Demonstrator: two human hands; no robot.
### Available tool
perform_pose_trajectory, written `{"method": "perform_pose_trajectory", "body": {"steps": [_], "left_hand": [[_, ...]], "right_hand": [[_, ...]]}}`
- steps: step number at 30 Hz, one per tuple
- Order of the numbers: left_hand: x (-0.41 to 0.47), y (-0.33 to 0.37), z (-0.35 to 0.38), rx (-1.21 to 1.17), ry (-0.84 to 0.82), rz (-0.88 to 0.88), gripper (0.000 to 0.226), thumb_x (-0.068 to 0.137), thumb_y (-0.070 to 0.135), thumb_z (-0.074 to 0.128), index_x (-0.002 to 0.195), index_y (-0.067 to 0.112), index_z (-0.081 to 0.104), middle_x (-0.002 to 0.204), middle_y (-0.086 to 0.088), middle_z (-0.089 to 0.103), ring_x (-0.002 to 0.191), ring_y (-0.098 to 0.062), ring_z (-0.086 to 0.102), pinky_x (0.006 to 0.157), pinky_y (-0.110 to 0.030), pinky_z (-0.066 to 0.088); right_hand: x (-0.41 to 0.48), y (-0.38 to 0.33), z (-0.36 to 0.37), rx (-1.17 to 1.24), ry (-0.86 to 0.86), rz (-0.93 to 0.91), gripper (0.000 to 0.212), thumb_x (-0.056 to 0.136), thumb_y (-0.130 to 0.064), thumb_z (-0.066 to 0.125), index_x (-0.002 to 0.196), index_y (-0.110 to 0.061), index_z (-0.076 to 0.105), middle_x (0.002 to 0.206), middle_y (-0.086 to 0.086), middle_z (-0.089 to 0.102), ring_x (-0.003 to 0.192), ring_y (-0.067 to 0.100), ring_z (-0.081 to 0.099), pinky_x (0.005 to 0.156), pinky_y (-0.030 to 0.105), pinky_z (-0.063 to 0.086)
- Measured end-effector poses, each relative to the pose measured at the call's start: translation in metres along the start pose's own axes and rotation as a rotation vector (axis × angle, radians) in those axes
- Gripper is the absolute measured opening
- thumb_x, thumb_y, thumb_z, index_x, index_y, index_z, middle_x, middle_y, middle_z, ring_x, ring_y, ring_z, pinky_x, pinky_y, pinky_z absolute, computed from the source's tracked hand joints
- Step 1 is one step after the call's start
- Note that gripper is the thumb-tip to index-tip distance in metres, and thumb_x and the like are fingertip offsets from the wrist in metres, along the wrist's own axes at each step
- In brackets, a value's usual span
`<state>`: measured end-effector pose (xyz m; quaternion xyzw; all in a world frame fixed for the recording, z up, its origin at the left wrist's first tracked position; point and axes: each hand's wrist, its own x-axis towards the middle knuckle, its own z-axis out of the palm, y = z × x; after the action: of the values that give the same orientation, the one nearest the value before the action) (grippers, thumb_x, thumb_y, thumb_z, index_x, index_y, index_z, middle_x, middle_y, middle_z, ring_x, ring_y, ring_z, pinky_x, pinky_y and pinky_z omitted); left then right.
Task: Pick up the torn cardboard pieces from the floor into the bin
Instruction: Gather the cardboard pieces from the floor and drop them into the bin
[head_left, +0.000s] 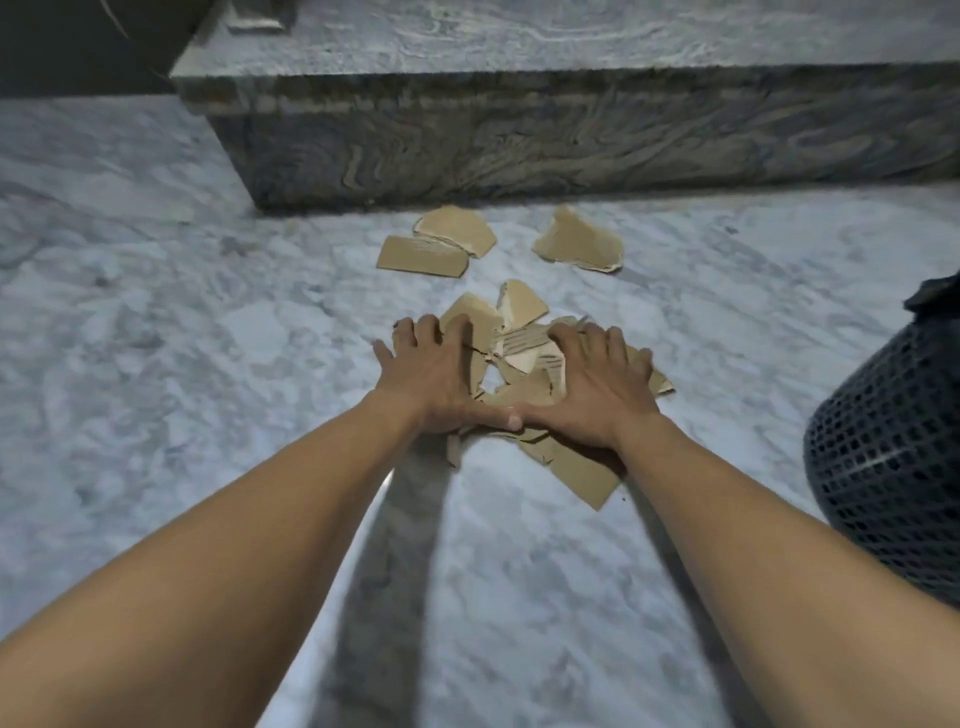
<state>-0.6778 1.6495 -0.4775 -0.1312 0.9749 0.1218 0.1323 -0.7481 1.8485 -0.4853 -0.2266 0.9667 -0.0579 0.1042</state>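
Observation:
Several torn brown cardboard pieces lie in a loose pile (524, 353) on the marble floor. My left hand (436, 374) rests flat on the pile's left side, fingers spread. My right hand (597, 384) lies flat on its right side, fingers spread, thumbs of both hands nearly touching. Neither hand grips a piece. Further away lie three more pieces: a flat one (421, 257), a curled one (457, 228) partly over it, and another (579, 241) to the right. The dark mesh bin (893, 467) stands at the right edge, its opening out of view.
A marble step or ledge (519, 130) runs across the back, just behind the far pieces. The grey-white marble floor (182, 338) stretches to the left and toward me. Shadows of my arms fall on the floor between them.

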Motion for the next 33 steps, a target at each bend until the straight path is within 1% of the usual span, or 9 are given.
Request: {"method": "perform_pose_trajectory", "body": {"steps": [6, 10, 14, 17, 20, 23, 26, 30, 33], "left_hand": [[-0.002, 0.009, -0.007, 0.077, -0.020, 0.016, 0.123, 0.040, 0.094, 0.069, 0.139, 0.031, 0.031, 0.129, -0.010, 0.037, 0.122, -0.036, 0.035, 0.096, -0.053, 0.039], [-0.016, 0.024, -0.010, -0.132, -0.136, -0.014, 0.115, 0.046, 0.074, 0.087, 0.137, 0.029, 0.032, 0.128, -0.009, 0.039, 0.122, -0.034, 0.033, 0.094, -0.044, 0.043], [-0.037, 0.038, -0.006, -0.348, -0.086, 0.025, 0.116, 0.049, 0.054, 0.096, 0.147, 0.030, 0.038, 0.131, -0.003, 0.053, 0.123, -0.032, 0.049, 0.098, -0.038, 0.046], [-0.054, 0.042, -0.003, -0.630, -0.060, -0.008, 0.102, 0.049, 0.026, 0.098, 0.141, 0.027, 0.055, 0.117, 0.010, 0.066, 0.110, -0.019, 0.064, 0.092, -0.028, 0.050], [-0.066, 0.047, -0.007, -0.885, -0.072, -0.091, 0.096, 0.041, 0.018, 0.094, 0.131, 0.025, 0.063, 0.108, 0.009, 0.073, 0.100, -0.018, 0.069, 0.092, -0.039, 0.057], [-0.079, 0.061, -0.028, -1.200, -0.137, -0.183, 0.083, 0.051, -0.003, 0.091, 0.127, 0.017, 0.063, 0.104, -0.007, 0.074, 0.090, -0.029, 0.074, 0.077, -0.044, 0.063], [-0.094, 0.088, -0.059, -1.404, -0.168, -0.207, 0.066, 0.067, -0.011, 0.083, 0.123, 0.017, 0.062, 0.099, -0.013, 0.074, 0.079, -0.031, 0.075, 0.062, -0.039, 0.061], [-0.111, 0.122, -0.099, -1.479, -0.089, -0.175, 0.053, 0.078, -0.012, 0.069, 0.122, 0.017, 0.061, 0.093, -0.019, 0.068, 0.059, -0.032, 0.065, 0.039, -0.029, 0.045], [-0.122, 0.151, -0.138, -1.494, -0.075, -0.099, 0.052, 0.078, -0.015, 0.063, 0.117, 0.020, 0.061, 0.089, -0.020, 0.066, 0.056, -0.036, 0.065, 0.049, -0.056, 0.057]], "right_hand": [[-0.011, 0.006, -0.015, 0.260, -0.080, 0.057, 0.097, 0.072, -0.075, 0.067, 0.151, -0.040, 0.023, 0.134, 0.012, 0.044, 0.122, 0.036, 0.048, 0.101, 0.046, 0.042], [-0.037, 0.001, -0.006, 0.363, 0.026, 0.097, 0.061, 0.093, -0.061, 0.053, 0.145, -0.042, 0.028, 0.134, 0.006, 0.043, 0.110, 0.037, 0.058, 0.087, 0.040, 0.047], [-0.060, -0.004, 0.006, 0.530, 0.175, 0.244, 0.064, 0.098, -0.055, 0.049, 0.154, -0.035, 0.024, 0.146, 0.002, 0.042, 0.125, 0.031, 0.052, 0.094, 0.041, 0.046], [-0.073, -0.011, -0.002, 0.645, 0.206, 0.313, 0.069, 0.098, -0.046, 0.056, 0.158, -0.029, 0.027, 0.150, 0.001, 0.044, 0.133, 0.024, 0.047, 0.097, 0.033, 0.040], [-0.085, -0.012, -0.022, 0.665, 0.231, 0.298, 0.072, 0.098, -0.044, 0.056, 0.160, -0.028, 0.022, 0.146, 0.000, 0.047, 0.131, 0.022, 0.048, 0.096, 0.029, 0.039], [-0.096, -0.008, -0.051, 0.682, 0.268, 0.319, 0.079, 0.098, -0.045, 0.055, 0.161, -0.027, 0.011, 0.148, 0.001, 0.047, 0.132, 0.021, 0.047, 0.097, 0.029, 0.039], [-0.110, -0.001, -0.080, 0.704, 0.343, 0.347, 0.079, 0.099, -0.049, 0.052, 0.161, -0.025, 0.010, 0.154, 0.002, 0.044, 0.137, 0.021, 0.045, 0.103, 0.030, 0.038], [-0.128, 0.000, -0.118, 0.723, 0.460, 0.368, 0.069, 0.101, -0.048, 0.049, 0.160, -0.025, 0.020, 0.158, 0.001, 0.040, 0.141, 0.022, 0.042, 0.106, 0.030, 0.036], [-0.142, 0.003, -0.157, 0.729, 0.577, 0.383, 0.065, 0.102, -0.046, 0.047, 0.159, -0.026, 0.024, 0.157, -0.001, 0.043, 0.140, 0.021, 0.043, 0.105, 0.031, 0.038]]}}
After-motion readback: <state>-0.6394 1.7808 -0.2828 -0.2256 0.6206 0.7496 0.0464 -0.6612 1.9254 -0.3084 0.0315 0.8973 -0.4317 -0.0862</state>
